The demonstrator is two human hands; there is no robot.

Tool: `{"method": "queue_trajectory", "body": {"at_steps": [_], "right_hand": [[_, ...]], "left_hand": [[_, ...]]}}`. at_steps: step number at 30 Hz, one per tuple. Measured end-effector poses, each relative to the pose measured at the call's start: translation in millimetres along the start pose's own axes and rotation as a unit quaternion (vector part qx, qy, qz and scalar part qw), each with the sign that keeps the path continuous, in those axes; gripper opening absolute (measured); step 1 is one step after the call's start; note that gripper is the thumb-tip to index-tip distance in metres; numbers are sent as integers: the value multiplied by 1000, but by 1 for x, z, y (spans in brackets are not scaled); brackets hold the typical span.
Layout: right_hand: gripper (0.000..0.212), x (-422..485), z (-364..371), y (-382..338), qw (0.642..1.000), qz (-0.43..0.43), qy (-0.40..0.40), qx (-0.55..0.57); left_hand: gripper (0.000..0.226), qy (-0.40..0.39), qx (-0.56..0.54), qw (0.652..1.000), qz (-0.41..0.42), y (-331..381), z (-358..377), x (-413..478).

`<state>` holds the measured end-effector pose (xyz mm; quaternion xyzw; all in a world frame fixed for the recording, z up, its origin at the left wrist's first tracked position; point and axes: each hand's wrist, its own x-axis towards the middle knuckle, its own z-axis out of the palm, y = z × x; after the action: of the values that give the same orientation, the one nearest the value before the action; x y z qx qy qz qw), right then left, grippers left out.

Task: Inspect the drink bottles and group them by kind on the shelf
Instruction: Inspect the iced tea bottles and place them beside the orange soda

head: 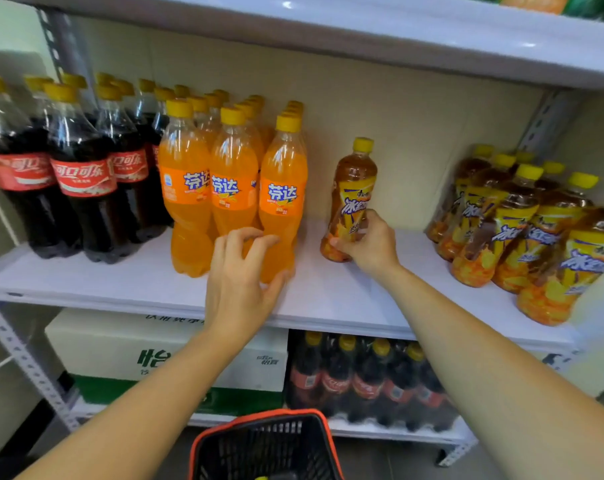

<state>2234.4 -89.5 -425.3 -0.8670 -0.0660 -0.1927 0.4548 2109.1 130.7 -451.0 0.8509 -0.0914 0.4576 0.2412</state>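
One iced-tea bottle [354,178] gripped low by right hand [369,242] | left hand [238,282] spread before front orange soda bottle [282,188]

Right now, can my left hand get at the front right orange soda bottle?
Probably yes: the left hand is right in front of the orange soda bottle, fingers spread at its lower half, nothing between them.

A white shelf [328,299] is loaded with yellow-capped bottles. Cola bottles [82,174] are ranked well left of the left grip [238,271], and orange soda bottles [231,174] just behind it. One iced tea bottle [354,188] is held in the right grip [366,244]; more iced tea bottles [522,220] are massed to its right.
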Motion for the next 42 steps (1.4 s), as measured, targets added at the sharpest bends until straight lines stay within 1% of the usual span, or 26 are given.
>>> {"method": "queue_trajectory", "body": {"at_steps": [2, 6, 12, 17, 19, 21, 23, 25, 26, 27, 28, 29, 31, 33, 34, 35, 36, 38, 40, 42], "right_hand": [[67, 15, 14, 3, 1000, -6, 16, -14], [65, 44, 39, 7, 999, -17, 24, -33], [63, 77, 61, 13, 999, -34, 13, -39], [62, 87, 68, 14, 999, -38, 6, -31], [60, 85, 70, 18, 999, -34, 3, -27], [59, 82, 69, 21, 999, -17, -20, -20], [63, 77, 65, 23, 997, 12, -68, 22], [74, 65, 55, 22, 990, 41, -111, 75], [84, 57, 49, 20, 987, 57, -122, 84], [90, 47, 41, 18, 986, 70, -126, 83], [88, 37, 32, 16, 986, 77, -122, 80], [82, 24, 22, 15, 988, 76, -109, 77], [56, -4, -4, 12, 996, 50, -46, 55], [29, -33, -32, 11, 997, 19, 75, 13], [25, -46, -46, 13, 989, 15, 147, 1], [27, -57, -59, 14, 976, 22, 216, -2], [34, -65, -71, 16, 961, 37, 273, 0], [51, -74, -92, 25, 934, 87, 347, -6], [69, -74, -109, 37, 920, 145, 364, -27], [85, -70, -121, 48, 923, 183, 338, -27]], "left_hand": [[50, -1, 16, 1000, -4, -1, 5, 2], [48, 7, 11, 1000, 2, -5, 16, -4], [45, 33, -12, 999, 2, -8, 21, -7], [45, 40, -9, 999, -1, -5, 21, -7], [45, 41, -8, 999, 1, -5, 21, -8], [45, 41, -5, 999, 5, -5, 22, -9], [45, 42, 0, 999, 6, -6, 22, -9], [45, 41, 10, 999, 4, -6, 21, -9], [44, 38, 16, 999, 4, -6, 20, -9], [43, 36, 18, 999, 4, -5, 20, -9], [43, 33, 17, 999, 4, -4, 20, -9], [42, 31, 14, 999, 3, -4, 20, -9], [41, 24, 10, 1000, 1, -3, 19, -9], [41, 19, 9, 1000, 0, -3, 18, -9], [42, 17, 7, 1000, -1, -2, 17, -9], [42, 16, 5, 1000, -3, -2, 17, -9], [42, 14, 4, 1000, -4, -2, 16, -9], [42, 8, 4, 1000, -6, -1, 14, -9], [45, -8, 3, 1000, -15, 2, 12, -12], [54, -31, -4, 999, -30, 7, 10, -15]]}}
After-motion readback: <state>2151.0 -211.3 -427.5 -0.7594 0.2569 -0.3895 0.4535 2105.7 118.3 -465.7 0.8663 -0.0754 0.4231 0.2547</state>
